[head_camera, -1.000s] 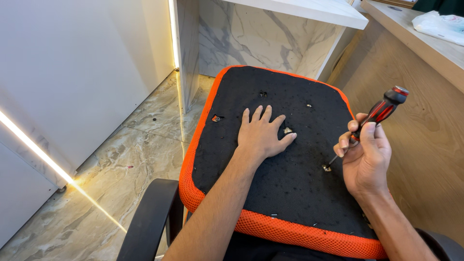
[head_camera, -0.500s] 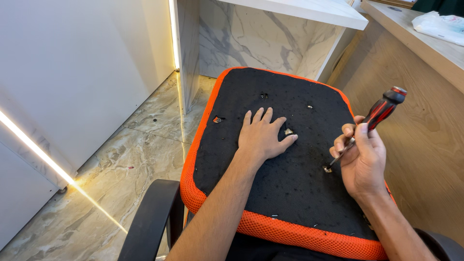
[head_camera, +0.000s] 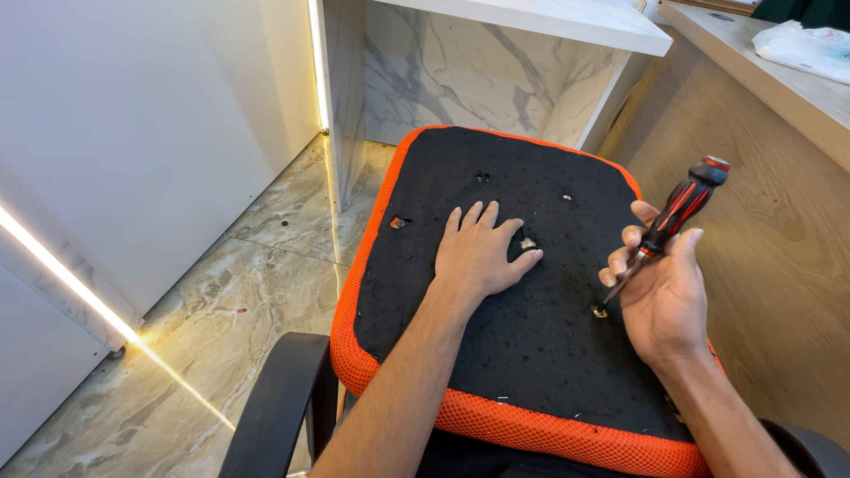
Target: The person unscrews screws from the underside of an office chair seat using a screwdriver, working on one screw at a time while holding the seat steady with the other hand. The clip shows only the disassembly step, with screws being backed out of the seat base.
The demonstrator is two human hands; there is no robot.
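A chair seat [head_camera: 531,354] lies upside down in front of me, its underside black fabric with an orange mesh rim. My left hand [head_camera: 478,257] rests flat on the black fabric, fingers spread, beside a small screw hole [head_camera: 529,243]. My right hand [head_camera: 666,288] grips a red and black screwdriver [head_camera: 677,212], tilted, its tip set in a screw hole [head_camera: 600,312] near the seat's right side. Other holes show at the left [head_camera: 398,222] and far side [head_camera: 482,177].
A black armrest [head_camera: 274,407] curves up at the lower left. A wooden panel [head_camera: 761,248] stands close on the right with a plastic bag [head_camera: 810,44] on top. A marble-faced desk [head_camera: 460,71] is ahead, and marble floor [head_camera: 239,292] with a light strip lies left.
My right hand has shifted its fingers slightly on the screwdriver, whose tip stays in the same hole. My left hand stays flat on the seat.
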